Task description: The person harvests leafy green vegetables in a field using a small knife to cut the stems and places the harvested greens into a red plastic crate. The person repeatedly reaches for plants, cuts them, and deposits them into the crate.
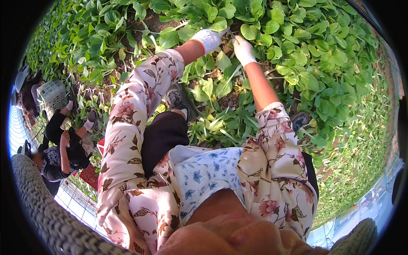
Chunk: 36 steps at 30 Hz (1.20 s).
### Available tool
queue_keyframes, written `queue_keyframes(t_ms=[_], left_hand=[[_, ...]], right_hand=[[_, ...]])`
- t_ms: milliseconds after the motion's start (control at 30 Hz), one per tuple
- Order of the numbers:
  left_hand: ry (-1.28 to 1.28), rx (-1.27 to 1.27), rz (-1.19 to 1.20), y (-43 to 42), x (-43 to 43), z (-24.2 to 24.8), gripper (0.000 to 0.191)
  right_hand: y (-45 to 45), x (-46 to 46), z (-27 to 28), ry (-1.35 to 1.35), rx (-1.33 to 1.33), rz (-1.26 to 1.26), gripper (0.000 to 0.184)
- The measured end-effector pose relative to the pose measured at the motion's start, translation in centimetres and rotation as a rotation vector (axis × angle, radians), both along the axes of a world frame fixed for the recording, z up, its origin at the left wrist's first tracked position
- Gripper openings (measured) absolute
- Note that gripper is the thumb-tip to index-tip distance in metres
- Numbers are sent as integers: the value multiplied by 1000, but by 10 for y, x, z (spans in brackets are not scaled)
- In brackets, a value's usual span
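Observation:
My left hand (pixel 210 40), in a white knitted glove with an orange cuff, reaches in among leafy green plants that look like bok choy (pixel 220 24). Leaves cover part of its fingers, and its grip does not show. Close by on the right, my right hand (pixel 244 51) wears a thin white glove. Its fingertips touch or nearly touch the pale stem bases at soil level; whether they hold one is unclear. Below both hands, cut or loose greens (pixel 223 124) lie over the brown soil (pixel 229 100).
Dense rows of greens (pixel 318 63) spread on both sides. My shoe (pixel 178 98) stands among the plants. At the left are a seated person (pixel 68 149), a pale plastic crate (pixel 52 95) and a red crate (pixel 89 176). A dark hose or cable (pixel 366 16) runs along the upper right.

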<state>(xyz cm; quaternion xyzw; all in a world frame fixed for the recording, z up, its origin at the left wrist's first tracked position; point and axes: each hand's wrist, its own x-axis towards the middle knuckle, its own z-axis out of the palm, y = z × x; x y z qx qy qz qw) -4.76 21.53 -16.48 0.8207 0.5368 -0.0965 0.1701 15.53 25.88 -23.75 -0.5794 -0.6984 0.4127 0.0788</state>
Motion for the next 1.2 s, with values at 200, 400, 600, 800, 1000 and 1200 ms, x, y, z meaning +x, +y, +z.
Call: queue_keyframes(t_ms=[200, 400, 600, 800, 1000, 1200], left_hand=[[96, -36, 107, -6, -45, -4, 26], [-14, 65, 111, -17, -58, -4, 22], [4, 119, 103, -20, -71, -7, 23], [-60, 71, 66, -36, -72, -3, 25], [-175, 139, -88, -63, -60, -4, 29], [-374, 1, 53, -144, -28, 20, 26]], right_hand=[[1, -1, -15, -95, 11, 79, 38], [8, -15, -22, -69, -101, 192, 39], [15, -40, -14, -140, -190, 256, 39], [11, -21, 8, -242, -236, 475, 37], [-16, 22, 38, -114, -437, 556, 37], [-47, 65, 97, -140, -661, 609, 34]])
